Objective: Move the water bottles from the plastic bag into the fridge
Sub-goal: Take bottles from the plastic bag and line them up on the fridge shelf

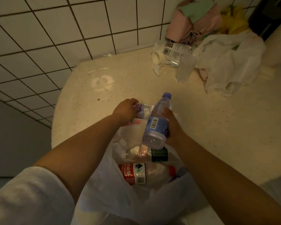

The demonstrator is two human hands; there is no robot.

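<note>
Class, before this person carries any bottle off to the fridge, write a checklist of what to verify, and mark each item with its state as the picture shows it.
1. Right hand grips the blue-labelled bottle: ok.
2. That bottle's cap is on: ok.
3. Left hand has a firm hold on a second bottle: cannot tell.
4. Plastic bag emptied: not ok, a red-labelled bottle lies inside.
5. Fridge open: cannot tell, out of view.

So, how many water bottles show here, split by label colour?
Blue label: 1, blue-label bottle gripped by the right hand
Purple label: 1, purple-label bottle under the left hand
Red label: 1, red-label bottle in the plastic bag
Dark label: 1, dark-label bottle
Total: 4
</note>
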